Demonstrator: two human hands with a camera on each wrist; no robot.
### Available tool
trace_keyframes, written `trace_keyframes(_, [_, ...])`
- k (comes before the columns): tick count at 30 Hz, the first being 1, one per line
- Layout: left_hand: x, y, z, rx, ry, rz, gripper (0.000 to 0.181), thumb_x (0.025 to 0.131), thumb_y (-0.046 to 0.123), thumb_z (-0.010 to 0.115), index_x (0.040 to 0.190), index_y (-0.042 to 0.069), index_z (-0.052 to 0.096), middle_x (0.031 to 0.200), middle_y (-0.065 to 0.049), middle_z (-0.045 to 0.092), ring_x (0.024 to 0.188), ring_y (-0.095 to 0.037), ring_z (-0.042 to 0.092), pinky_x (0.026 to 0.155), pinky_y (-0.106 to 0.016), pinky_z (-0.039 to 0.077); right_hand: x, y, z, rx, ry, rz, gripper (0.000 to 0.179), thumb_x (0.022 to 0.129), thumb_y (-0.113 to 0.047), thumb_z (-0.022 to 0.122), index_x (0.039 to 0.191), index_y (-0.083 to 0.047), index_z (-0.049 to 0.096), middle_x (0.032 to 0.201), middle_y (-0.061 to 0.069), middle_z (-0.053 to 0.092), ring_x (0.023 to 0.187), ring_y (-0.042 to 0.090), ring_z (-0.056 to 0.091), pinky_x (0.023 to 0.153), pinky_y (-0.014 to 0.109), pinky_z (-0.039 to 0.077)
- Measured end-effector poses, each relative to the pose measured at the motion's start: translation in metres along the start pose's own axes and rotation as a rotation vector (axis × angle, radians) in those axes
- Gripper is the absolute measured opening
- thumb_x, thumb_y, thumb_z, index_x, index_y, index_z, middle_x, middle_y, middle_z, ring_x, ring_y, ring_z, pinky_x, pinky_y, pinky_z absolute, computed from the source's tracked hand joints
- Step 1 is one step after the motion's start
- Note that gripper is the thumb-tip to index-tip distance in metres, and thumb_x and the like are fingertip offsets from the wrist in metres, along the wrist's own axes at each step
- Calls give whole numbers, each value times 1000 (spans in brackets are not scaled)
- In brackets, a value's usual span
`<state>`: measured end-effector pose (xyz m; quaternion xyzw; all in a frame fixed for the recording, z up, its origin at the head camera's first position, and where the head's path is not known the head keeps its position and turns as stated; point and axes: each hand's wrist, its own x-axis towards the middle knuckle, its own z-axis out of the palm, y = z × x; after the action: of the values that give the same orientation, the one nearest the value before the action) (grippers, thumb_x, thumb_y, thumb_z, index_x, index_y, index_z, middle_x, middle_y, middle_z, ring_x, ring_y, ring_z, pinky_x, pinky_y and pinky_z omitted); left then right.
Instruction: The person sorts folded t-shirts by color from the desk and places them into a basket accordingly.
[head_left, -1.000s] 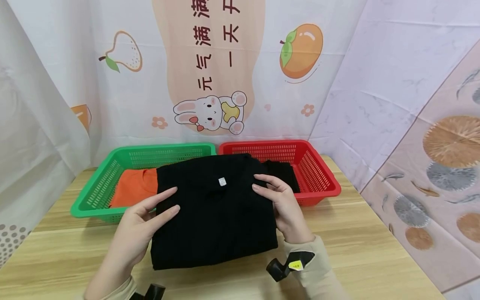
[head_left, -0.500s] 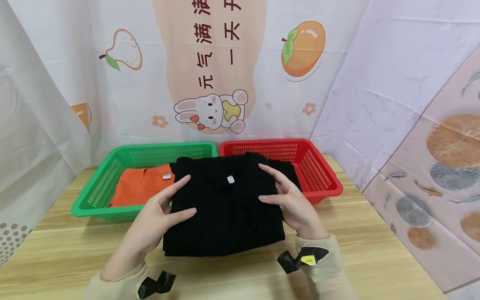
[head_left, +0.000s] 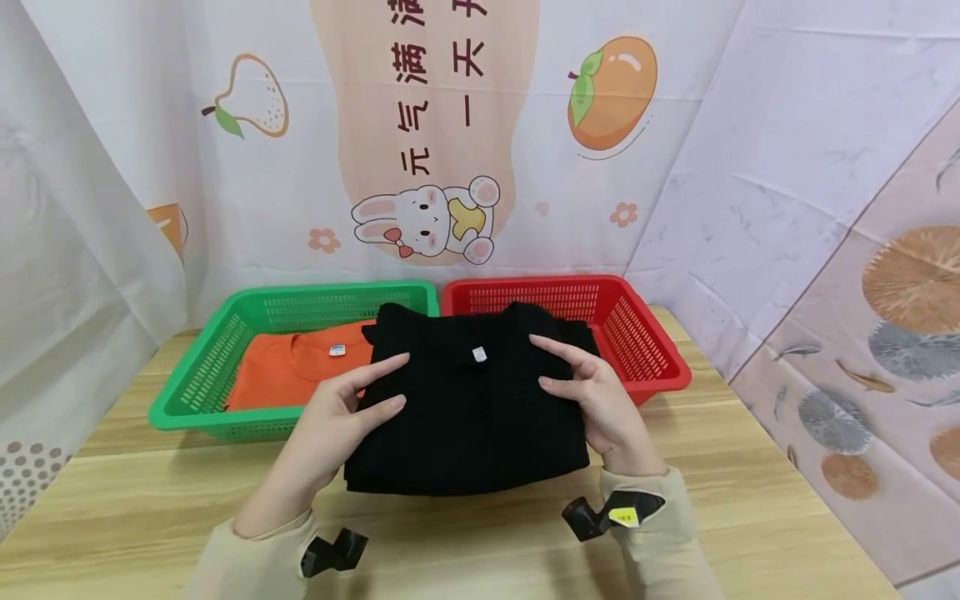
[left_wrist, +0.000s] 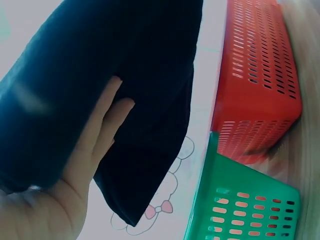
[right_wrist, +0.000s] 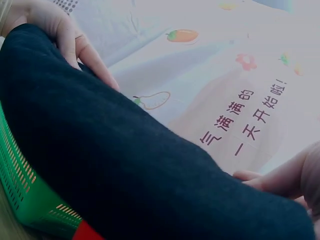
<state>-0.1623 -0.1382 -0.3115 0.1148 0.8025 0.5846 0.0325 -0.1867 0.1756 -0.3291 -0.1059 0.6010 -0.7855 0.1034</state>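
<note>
A folded black T-shirt [head_left: 472, 417] with a small white neck label is held up by both hands above the table, its far edge in front of the two baskets. My left hand [head_left: 330, 429] grips its left side, thumb and a finger showing on top. On the opposite side my right hand [head_left: 603, 408] grips it the same way. Under the cloth, the left wrist view shows more fingers of the left hand [left_wrist: 82, 155]. Part of the shirt hangs down there as a loose corner.
A green basket [head_left: 191, 346] at the back left holds a folded orange T-shirt [head_left: 270, 371]. Beside it stands a red basket [head_left: 652, 342] with black cloth [head_left: 577, 335] inside, partly hidden. Both are on a wooden table [head_left: 712, 500] before a printed curtain [head_left: 262, 192].
Both hands have carried the black T-shirt to the right and slightly away from me. More of the orange T-shirt, including its label, now shows in the green basket.
</note>
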Motion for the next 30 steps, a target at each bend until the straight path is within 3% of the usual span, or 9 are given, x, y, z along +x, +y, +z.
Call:
trace_keyframes(8, [13,3,9,35,35,-5,46,93,20,69,138,23,60,153,-1,46,147,-27,27,116,-57,28,3,-2,-7,23,128,19,50,94,6,56,135,-20,63,121,-5,67,99,11,71,81,30,59])
trace_keyframes(13, [20,4,13,70,3,-7,53,93,16,69,143,23,55,156,-4,41,149,-31,26,118,-57,25,7,-4,-9,-13,165,20,52,92,7,58,137,-17,61,125,-2,64,100,10,70,82,28,59])
trace_keyframes(15, [23,4,14,92,-6,-18,56,92,16,70,144,24,53,156,-6,41,146,-33,29,109,-49,42,9,-6,-10,-41,181,30,53,91,7,58,139,-16,60,134,1,59,101,8,69,83,26,58])
trace_keyframes(17, [26,5,15,112,-6,-34,57,91,17,71,144,26,53,151,-8,48,141,-35,32,86,-36,53,11,-9,-11,-71,193,40,53,92,6,59,141,-15,58,143,4,52,102,7,68,83,25,58])
trace_keyframes(21, [32,7,17,160,13,-27,55,90,19,72,142,27,56,140,-10,58,130,-37,38,60,-25,43,13,-17,-16,-127,211,49,54,92,4,59,142,-14,56,153,8,42,106,5,65,86,23,56])
trace_keyframes(26, [44,11,21,171,23,18,51,91,17,71,140,23,58,121,-18,68,130,-36,41,55,-24,37,15,-31,-23,-199,238,42,53,93,1,60,143,-14,54,151,7,45,112,5,61,89,21,54])
trace_keyframes(28, [49,13,23,164,30,22,51,91,17,71,140,23,59,125,-18,66,132,-35,41,58,-25,39,17,-36,-27,-218,250,38,52,93,0,60,143,-14,54,151,7,45,114,7,59,90,20,53])
trace_keyframes(30, [54,14,26,156,37,37,50,91,17,71,140,21,59,139,-14,59,134,-34,41,72,-31,47,19,-41,-30,-227,262,36,52,93,-1,60,143,-14,54,151,7,44,114,8,58,89,19,53])
